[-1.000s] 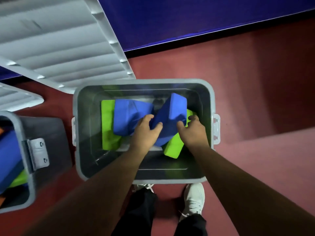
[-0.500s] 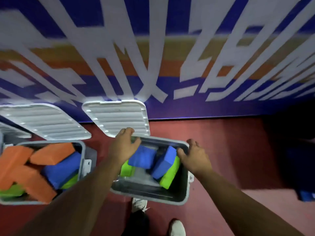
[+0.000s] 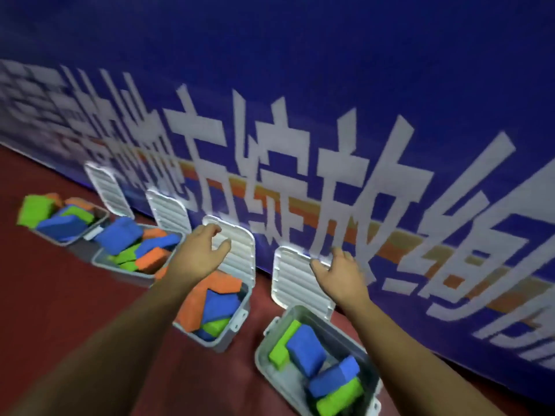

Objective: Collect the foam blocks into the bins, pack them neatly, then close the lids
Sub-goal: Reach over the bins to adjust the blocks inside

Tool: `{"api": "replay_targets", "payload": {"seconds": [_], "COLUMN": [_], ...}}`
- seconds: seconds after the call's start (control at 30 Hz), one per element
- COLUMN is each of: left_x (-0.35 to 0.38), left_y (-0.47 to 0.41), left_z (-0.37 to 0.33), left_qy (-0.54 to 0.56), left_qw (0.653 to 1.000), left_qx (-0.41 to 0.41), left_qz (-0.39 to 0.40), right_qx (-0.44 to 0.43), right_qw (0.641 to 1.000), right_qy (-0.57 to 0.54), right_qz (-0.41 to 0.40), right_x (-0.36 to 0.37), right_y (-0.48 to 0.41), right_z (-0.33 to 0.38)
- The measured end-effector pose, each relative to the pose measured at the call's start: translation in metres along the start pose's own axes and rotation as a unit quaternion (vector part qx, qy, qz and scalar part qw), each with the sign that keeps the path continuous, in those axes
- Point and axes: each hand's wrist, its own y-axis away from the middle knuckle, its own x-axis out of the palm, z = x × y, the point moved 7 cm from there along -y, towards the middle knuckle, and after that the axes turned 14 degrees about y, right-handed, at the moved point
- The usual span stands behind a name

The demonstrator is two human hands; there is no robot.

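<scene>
Closest of the grey bins, the near bin holds two blue foam blocks and two green foam blocks lying unevenly. Its white ribbed lid stands open against the wall. My right hand is at that lid's upper right corner, fingers spread, thumb over the lid's edge. My left hand hovers with loosely curled fingers, holding nothing, in front of the neighbouring bin's lid. That neighbouring bin holds orange, blue and green blocks piled loosely.
Two more open bins with heaped blocks stand further left along the wall, their lids leaning up. A blue banner wall with white characters runs behind everything. Red floor spreads to the left.
Both hands left the blocks inside the near bin and rose toward the upright lids. The view swung up from the bin to the row of bins along the wall.
</scene>
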Motion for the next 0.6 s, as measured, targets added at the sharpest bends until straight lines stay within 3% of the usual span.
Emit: {"api": "replay_targets", "payload": {"seconds": [0.27,0.6], "left_x": [-0.263,-0.545], "left_y": [0.153,0.502], "left_z": [0.128,0.360], "left_qy": [-0.025,-0.051], "left_qw": [0.978,0.876], "left_qx": [-0.111,-0.324], "left_qz": [-0.176,-0.354], "right_qx": [-0.200,-0.412], "right_qw": [0.979,0.905], "right_qy": [0.027,0.050], "right_qz": [0.020,0.096], "right_x": [0.050,0.241], "right_y": [0.082,0.324], "right_z": [0.259,0.591]}}
